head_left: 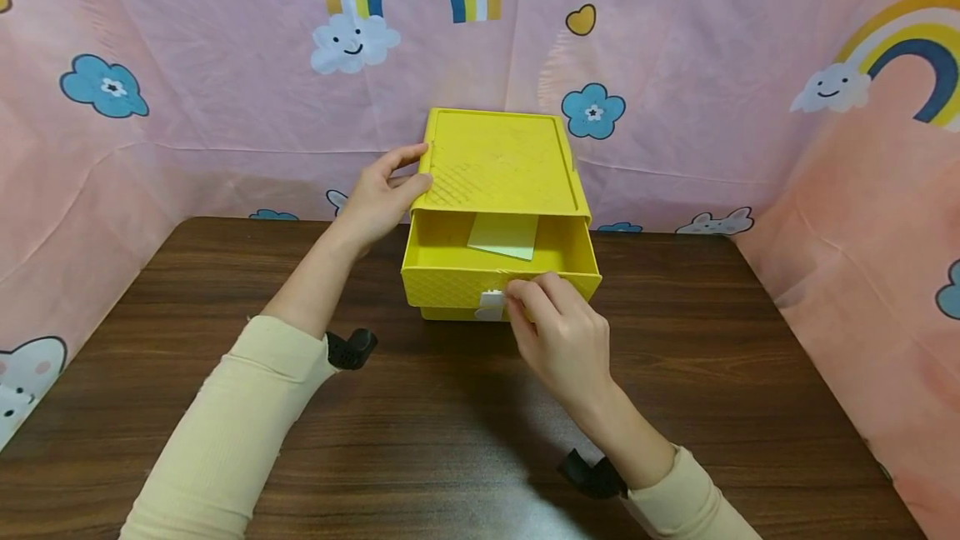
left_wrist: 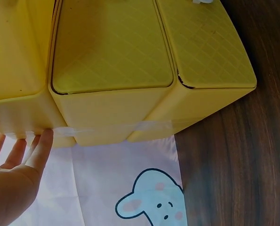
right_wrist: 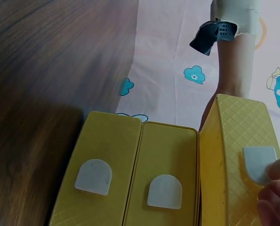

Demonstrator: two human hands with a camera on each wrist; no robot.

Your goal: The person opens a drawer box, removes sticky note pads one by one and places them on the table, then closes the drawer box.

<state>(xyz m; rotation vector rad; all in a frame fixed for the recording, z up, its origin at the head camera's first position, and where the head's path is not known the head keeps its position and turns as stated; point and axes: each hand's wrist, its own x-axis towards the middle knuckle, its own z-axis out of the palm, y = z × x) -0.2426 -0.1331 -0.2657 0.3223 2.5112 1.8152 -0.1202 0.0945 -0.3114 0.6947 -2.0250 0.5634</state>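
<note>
A small yellow drawer cabinet [head_left: 502,161] stands at the back of the table, its top drawer [head_left: 442,287] pulled partway out. Inside that drawer lies a pale flat sheet [head_left: 508,233], partly hidden under the cabinet top. My right hand [head_left: 566,336] pinches the white drawer handle [right_wrist: 257,161] at the front. My left hand [head_left: 375,202] rests against the cabinet's left side and upper edge, and in the left wrist view its extended fingers [left_wrist: 42,153] touch the side wall. Two lower drawers with white handles [right_wrist: 93,177] are closed in the right wrist view.
The cabinet stands on a dark brown wooden table [head_left: 420,432]. Behind and at both sides hangs a pink cloth [head_left: 247,82] printed with rainbows, clouds and flowers. Clear tape [left_wrist: 116,128] runs along the cabinet's side. A black wrist mount [head_left: 351,349] sits on the left forearm.
</note>
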